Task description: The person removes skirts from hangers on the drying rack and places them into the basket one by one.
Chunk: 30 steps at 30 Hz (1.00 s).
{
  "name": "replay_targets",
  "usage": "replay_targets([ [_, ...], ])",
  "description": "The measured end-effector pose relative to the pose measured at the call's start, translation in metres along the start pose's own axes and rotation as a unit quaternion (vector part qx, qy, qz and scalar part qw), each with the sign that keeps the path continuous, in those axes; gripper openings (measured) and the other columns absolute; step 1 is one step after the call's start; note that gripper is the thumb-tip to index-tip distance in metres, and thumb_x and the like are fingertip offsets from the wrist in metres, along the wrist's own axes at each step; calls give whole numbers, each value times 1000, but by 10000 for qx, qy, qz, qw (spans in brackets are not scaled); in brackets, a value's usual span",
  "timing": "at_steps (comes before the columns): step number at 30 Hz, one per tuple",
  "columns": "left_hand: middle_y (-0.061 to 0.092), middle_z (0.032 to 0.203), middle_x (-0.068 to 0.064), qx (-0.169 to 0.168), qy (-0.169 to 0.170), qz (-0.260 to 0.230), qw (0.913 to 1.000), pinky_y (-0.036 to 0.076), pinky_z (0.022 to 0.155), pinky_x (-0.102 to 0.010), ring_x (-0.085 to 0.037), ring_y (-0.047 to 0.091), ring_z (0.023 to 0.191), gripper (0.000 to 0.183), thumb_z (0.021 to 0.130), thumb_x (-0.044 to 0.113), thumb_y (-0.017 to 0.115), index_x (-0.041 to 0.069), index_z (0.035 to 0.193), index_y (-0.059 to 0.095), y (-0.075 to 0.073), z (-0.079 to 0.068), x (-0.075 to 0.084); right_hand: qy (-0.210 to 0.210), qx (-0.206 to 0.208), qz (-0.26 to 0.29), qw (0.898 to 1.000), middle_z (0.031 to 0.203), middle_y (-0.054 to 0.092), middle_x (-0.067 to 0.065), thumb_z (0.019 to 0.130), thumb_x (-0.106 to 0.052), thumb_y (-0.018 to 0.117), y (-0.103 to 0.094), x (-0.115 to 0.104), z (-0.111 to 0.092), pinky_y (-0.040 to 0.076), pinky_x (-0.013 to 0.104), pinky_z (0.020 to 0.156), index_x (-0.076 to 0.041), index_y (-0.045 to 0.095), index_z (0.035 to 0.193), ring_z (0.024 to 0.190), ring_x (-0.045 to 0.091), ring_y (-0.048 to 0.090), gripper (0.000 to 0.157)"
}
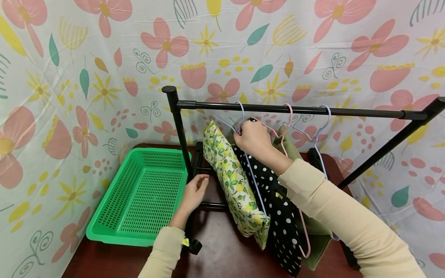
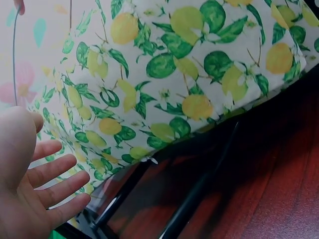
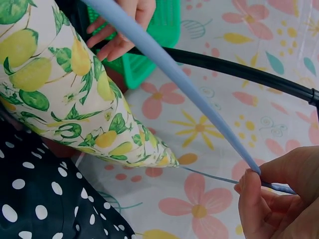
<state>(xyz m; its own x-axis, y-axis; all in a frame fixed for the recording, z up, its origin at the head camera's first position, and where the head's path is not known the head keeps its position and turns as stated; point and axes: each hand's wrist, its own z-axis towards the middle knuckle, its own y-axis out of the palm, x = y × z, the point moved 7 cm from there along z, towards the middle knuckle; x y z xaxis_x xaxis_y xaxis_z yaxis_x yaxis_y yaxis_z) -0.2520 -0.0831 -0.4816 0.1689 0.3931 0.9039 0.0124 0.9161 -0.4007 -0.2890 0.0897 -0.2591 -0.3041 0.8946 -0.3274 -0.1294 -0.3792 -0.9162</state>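
My right hand [image 1: 255, 137] pinches a light blue clothes hanger [image 3: 184, 84] near its neck, just under the black rail [image 1: 212, 106]. The hanger's hook loops over the rail. A lemon-print cloth [image 1: 227, 173] hangs from this hanger; in the left wrist view it fills much of the picture. Beside the rack's left post, my left hand [image 1: 194, 191] holds nothing, its fingers relaxed and apart from the cloth in the left wrist view. Right of the lemon cloth hang a black polka-dot cloth [image 1: 285, 231] with a pink hanger [image 1: 304, 231] and an olive green cloth [image 1: 318, 247].
A green plastic basket [image 1: 94, 229] stands left of the rack on the dark red tabletop [image 1: 215, 251]. Another blue hanger [image 1: 321, 154] hooks over the rail at the right. The rack's slanted right post [image 1: 386, 146] and a flowered curtain [image 1: 222, 50] stand behind.
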Motion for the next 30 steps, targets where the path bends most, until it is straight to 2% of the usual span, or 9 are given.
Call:
replay_targets([
  [4,64,109,-4,-16,-59,32,10000,49,73,-35,-18,62,93,27,97,31,47,17,116,60,2,-2,-2,-74,94,-59,9999,53,55,5,89,-16,56,-3,-1,-1,31,25,39,-5,69,80,43,16,46,18],
  [11,63,112,-5,-8,-36,43,10000,49,77,-37,-18,61,95,27,98,30,46,18,117,60,4,-2,-6,-155,365,-53,9992,46,46,2,88,-15,57,-11,-2,-3,27,24,37,-6,65,68,38,15,40,24],
  [18,62,113,-13,51,63,-35,10000,49,76,-40,-23,61,95,28,98,29,46,13,117,60,5,-1,-8,-285,585,34,9979,44,47,2,87,-15,58,-20,-4,-5,26,24,36,-7,67,68,37,14,39,22],
  [19,62,113,-13,52,45,-60,10000,49,77,-40,-23,61,96,28,98,29,46,13,117,60,5,-1,-8,-318,604,18,9977,42,44,1,87,-15,58,-21,-5,-5,25,24,36,-6,65,63,36,13,37,25],
  [24,63,111,-8,-24,-212,-72,9997,50,78,-39,-21,61,97,28,97,30,47,15,117,60,13,0,-14,-386,575,-29,9976,39,32,-3,88,-15,57,-26,-7,-7,20,23,37,-11,49,50,34,11,28,39],
  [28,63,113,-9,-112,-451,-220,9987,50,78,-40,-22,62,98,29,98,29,46,13,119,59,19,1,-19,-349,520,-41,9980,40,30,-2,89,-18,57,-29,-10,-10,20,23,36,-13,41,48,34,11,27,44],
  [30,62,114,-9,-123,-692,-362,9969,50,79,-40,-22,62,99,30,97,30,46,15,120,58,22,1,-23,-380,517,-9,9979,40,33,-1,89,-18,58,-30,-13,-11,19,23,36,-13,44,49,34,12,28,43],
])
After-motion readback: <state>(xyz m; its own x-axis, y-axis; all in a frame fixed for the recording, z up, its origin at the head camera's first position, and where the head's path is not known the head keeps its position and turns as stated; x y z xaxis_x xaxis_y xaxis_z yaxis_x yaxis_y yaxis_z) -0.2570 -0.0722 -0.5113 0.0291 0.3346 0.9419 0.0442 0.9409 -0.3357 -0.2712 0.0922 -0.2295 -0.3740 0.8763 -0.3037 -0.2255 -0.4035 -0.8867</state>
